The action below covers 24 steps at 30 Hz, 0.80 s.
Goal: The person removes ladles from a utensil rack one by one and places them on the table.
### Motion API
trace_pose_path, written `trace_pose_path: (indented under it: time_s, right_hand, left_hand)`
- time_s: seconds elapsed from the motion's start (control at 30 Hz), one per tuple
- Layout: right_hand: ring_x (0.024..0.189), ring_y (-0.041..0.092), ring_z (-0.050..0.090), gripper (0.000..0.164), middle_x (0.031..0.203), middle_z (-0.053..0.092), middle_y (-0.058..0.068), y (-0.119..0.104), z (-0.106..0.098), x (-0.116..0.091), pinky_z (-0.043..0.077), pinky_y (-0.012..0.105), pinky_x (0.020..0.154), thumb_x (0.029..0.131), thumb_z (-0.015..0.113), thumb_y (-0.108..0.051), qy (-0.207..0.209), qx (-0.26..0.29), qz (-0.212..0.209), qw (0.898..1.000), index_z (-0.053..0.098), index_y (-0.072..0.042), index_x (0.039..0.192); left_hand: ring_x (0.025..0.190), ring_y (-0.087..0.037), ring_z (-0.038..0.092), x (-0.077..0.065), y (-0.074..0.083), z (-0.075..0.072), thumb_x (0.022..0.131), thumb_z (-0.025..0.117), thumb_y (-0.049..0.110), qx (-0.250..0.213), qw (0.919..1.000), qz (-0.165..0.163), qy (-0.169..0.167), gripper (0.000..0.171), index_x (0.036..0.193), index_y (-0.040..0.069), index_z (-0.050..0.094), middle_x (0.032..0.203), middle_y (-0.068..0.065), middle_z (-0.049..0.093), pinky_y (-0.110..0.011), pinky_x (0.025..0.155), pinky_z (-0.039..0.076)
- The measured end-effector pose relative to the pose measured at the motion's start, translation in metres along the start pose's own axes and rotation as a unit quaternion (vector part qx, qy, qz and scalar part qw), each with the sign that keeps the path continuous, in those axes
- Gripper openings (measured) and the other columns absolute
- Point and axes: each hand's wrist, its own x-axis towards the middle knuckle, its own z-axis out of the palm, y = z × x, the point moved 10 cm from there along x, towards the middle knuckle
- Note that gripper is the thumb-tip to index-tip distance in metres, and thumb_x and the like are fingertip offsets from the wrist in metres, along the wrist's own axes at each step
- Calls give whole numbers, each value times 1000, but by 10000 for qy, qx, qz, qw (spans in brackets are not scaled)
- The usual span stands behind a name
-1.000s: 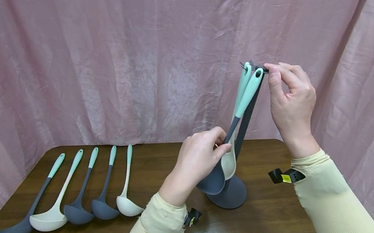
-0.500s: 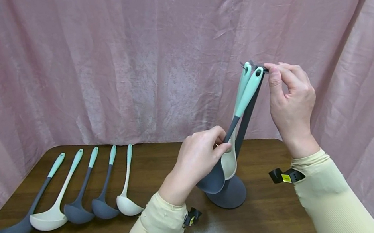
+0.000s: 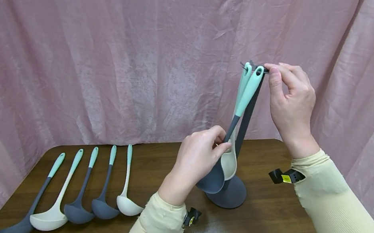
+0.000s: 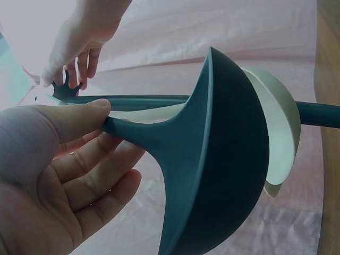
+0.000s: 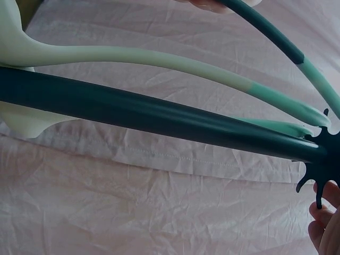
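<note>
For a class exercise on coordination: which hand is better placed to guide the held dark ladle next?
Probably the left hand: it already pinches the dark ladle low on its shaft, while the right hand is occupied, pinching the stand at its top.

a grey, mint-handled ladle (image 3: 242, 104) is slanting bowl-down beside the stand (image 3: 247, 119). the dark stand is resting on a round base (image 3: 233, 197).

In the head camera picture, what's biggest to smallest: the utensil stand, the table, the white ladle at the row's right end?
1. Table
2. Utensil stand, partly hidden
3. White ladle
</note>
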Motion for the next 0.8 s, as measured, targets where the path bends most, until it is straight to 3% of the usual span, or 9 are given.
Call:
trace_pose_path:
  time_s: [0.4,0.8]
  right_hand:
    - [127,25,69,27,116,79,11,0,1,0,48,34,109,111,67,-31,21,27,8,10000,88,-15,118]
    - [127,20,69,29,116,79,9,0,0,0,48,35,108,111,66,-33,-15,0,42,10000,88,-16,119]
  left_hand:
    - [75,-5,68,-1,3,-6,100,86,27,16,9999,103,97,14,100,21,74,93,12,80,-29,64,49]
    - [75,-3,68,-1,5,-11,98,88,27,26,9996,156,236,16,98,21,73,90,13,79,-27,64,50]
